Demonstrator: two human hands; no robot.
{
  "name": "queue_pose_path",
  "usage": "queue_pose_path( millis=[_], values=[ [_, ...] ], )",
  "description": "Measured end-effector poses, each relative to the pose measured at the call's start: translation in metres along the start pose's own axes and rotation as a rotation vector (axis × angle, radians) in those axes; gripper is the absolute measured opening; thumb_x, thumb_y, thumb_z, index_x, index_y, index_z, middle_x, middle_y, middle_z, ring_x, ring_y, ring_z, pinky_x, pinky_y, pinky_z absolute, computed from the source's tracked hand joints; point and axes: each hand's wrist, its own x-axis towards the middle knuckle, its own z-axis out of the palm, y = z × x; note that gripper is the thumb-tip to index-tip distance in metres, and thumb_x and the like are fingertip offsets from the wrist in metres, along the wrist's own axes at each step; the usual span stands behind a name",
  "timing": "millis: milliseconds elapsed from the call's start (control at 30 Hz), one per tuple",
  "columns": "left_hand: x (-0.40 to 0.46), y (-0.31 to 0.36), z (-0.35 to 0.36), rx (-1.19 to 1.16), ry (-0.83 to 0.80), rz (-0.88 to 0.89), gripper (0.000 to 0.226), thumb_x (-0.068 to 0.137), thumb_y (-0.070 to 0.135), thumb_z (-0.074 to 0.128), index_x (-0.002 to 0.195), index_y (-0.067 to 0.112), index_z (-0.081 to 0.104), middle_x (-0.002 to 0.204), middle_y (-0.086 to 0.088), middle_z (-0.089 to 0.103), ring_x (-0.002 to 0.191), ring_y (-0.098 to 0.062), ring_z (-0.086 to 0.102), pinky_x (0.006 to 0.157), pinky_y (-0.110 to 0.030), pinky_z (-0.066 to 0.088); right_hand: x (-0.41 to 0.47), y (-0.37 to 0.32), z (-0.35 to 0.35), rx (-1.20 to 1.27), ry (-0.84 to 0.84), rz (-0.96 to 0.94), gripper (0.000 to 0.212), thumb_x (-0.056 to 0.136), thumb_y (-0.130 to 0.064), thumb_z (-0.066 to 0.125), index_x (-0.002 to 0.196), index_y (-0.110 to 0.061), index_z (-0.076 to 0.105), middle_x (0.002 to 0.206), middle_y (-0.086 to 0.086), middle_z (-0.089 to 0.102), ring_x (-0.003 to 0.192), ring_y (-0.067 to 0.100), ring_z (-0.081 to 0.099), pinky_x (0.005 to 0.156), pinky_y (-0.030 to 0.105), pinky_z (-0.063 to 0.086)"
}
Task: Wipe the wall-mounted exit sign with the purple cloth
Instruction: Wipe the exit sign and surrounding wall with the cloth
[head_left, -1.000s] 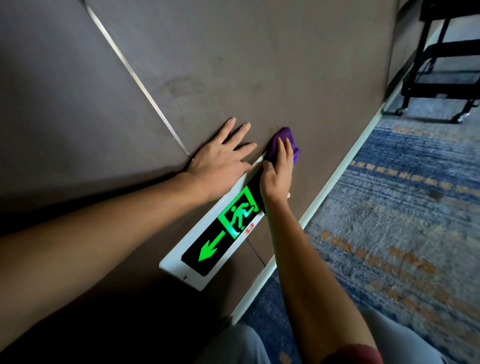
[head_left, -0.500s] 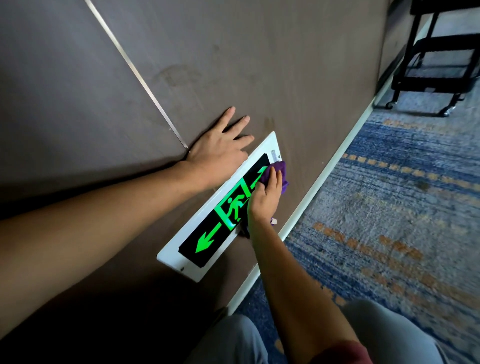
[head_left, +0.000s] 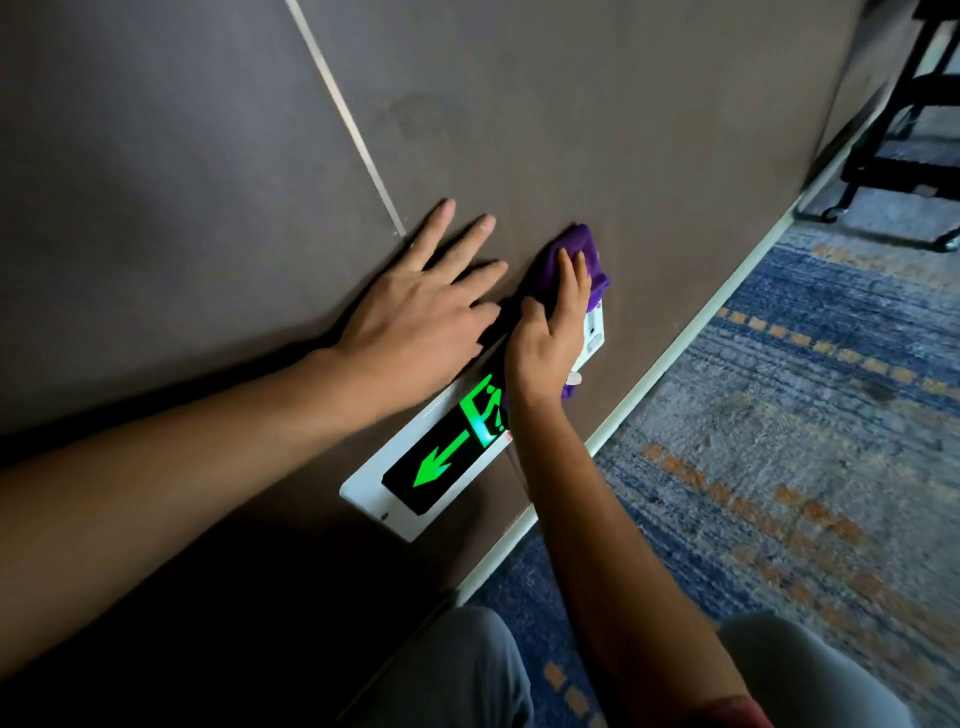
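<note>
Nearest the camera, the person's grey-trousered knees (head_left: 467, 670) sit low over a blue patterned carpet (head_left: 779, 415) with orange dashes. Both bare forearms reach forward to a dark brown wall (head_left: 571, 104). Low on that wall, just above the pale baseboard (head_left: 649, 379), is the exit sign (head_left: 441, 457): a white frame around a black panel with 1 glowing green arrow and part of a green running-figure symbol. The right hand (head_left: 545, 338) lies over the sign's far end, fingers flat and pressing the purple cloth (head_left: 582, 254) against the sign's upper corner and the wall beside it; its grip is a flat press, the cloth pinned under the fingers, not a closed fist. The left hand (head_left: 415, 306) rests open with fingers spread on the wall just beside the sign, close to the right hand. A thin metal seam strip (head_left: 343, 114) runs up the wall. Farthest off, a black wheeled cart frame (head_left: 898, 171) stands on the carpet.
</note>
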Motion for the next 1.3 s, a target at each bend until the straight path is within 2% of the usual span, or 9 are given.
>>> queue_pose_path(
  millis=[100,300,400,500,700,800,1000,1167,1300],
  values=[
    [0.002,0.0,0.004,0.037,-0.018,0.026,0.053,0.093,0.061,0.05,0.128,0.025,0.068,0.162,-0.007,0.039,0.157,-0.041,0.01,0.122,-0.065,-0.007,-0.004,0.014,-0.007,-0.043,-0.008,-0.05,0.063,0.092,-0.002,0.051,0.154,-0.011,0.044,0.169,0.008,0.029,0.159,0.022,0.02,0.128,0.039,0.02],
    [0.0,-0.001,0.004,0.146,-0.111,0.091,0.073,0.087,0.073,0.049,0.144,0.026,0.054,0.169,-0.009,0.022,0.156,-0.046,-0.002,0.121,-0.069,-0.004,-0.008,0.051,-0.017,-0.112,0.059,0.098,0.064,0.094,-0.024,0.045,0.158,-0.025,0.037,0.171,-0.004,0.024,0.159,0.016,0.019,0.126,0.05,0.027],
    [-0.001,-0.002,0.002,0.155,-0.137,0.089,0.076,0.087,0.072,0.051,0.148,0.028,0.048,0.17,-0.009,0.018,0.156,-0.047,-0.004,0.121,-0.068,-0.003,-0.011,0.056,-0.019,-0.123,0.08,0.205,0.063,0.095,-0.026,0.044,0.158,-0.027,0.036,0.171,-0.006,0.023,0.158,0.017,0.022,0.124,0.052,0.031],
    [-0.001,-0.001,0.0,0.201,-0.161,0.073,0.083,0.087,0.074,0.05,0.155,0.028,0.038,0.171,-0.013,0.01,0.156,-0.047,-0.006,0.121,-0.068,-0.004,-0.01,0.048,-0.017,-0.075,0.096,0.272,0.061,0.098,-0.019,0.046,0.158,-0.025,0.038,0.171,-0.005,0.025,0.157,0.019,0.024,0.124,0.051,0.029],
    [0.0,0.0,-0.003,0.292,-0.249,0.103,0.11,0.077,0.087,0.048,0.162,0.026,0.017,0.171,-0.016,-0.003,0.154,-0.05,-0.014,0.121,-0.066,-0.005,0.001,0.019,-0.009,0.079,0.053,0.125,0.062,0.093,-0.013,0.049,0.155,-0.021,0.044,0.168,-0.001,0.033,0.157,0.018,0.024,0.128,0.045,0.021],
    [0.0,-0.002,-0.005,0.351,-0.299,0.138,0.121,0.071,0.092,0.048,0.163,0.023,0.011,0.171,-0.018,-0.008,0.153,-0.051,-0.016,0.121,-0.067,-0.006,0.002,0.021,-0.011,0.066,0.042,0.069,0.061,0.094,-0.011,0.05,0.155,-0.02,0.045,0.168,0.0,0.033,0.158,0.018,0.024,0.128,0.044,0.021],
    [0.0,0.0,-0.006,0.372,-0.324,0.159,0.124,0.071,0.092,0.048,0.164,0.022,0.006,0.17,-0.019,-0.011,0.152,-0.052,-0.017,0.121,-0.067,-0.008,-0.009,0.055,-0.019,-0.132,0.009,0.033,0.05,0.107,-0.026,0.046,0.157,-0.027,0.042,0.171,-0.006,0.026,0.16,0.015,0.015,0.121,0.028,0.02],
    [0.001,-0.003,-0.006,0.36,-0.316,0.163,0.123,0.072,0.092,0.047,0.163,0.022,0.005,0.17,-0.019,-0.012,0.152,-0.051,-0.019,0.121,-0.066,-0.009,-0.029,0.06,-0.028,-0.138,-0.072,0.093,0.048,0.11,-0.035,0.041,0.157,-0.033,0.037,0.171,-0.01,0.021,0.16,0.012,0.01,0.126,0.039,0.02],
    [0.013,0.005,-0.009,0.34,-0.368,0.172,0.117,0.074,0.087,0.052,0.164,0.027,0.008,0.171,-0.015,-0.01,0.154,-0.048,-0.018,0.123,-0.064,-0.006,-0.06,0.039,-0.008,-0.061,-0.074,0.071,0.049,0.108,-0.031,0.045,0.156,-0.029,0.041,0.171,-0.005,0.023,0.161,0.017,0.008,0.127,0.032,0.013]
  ],
)
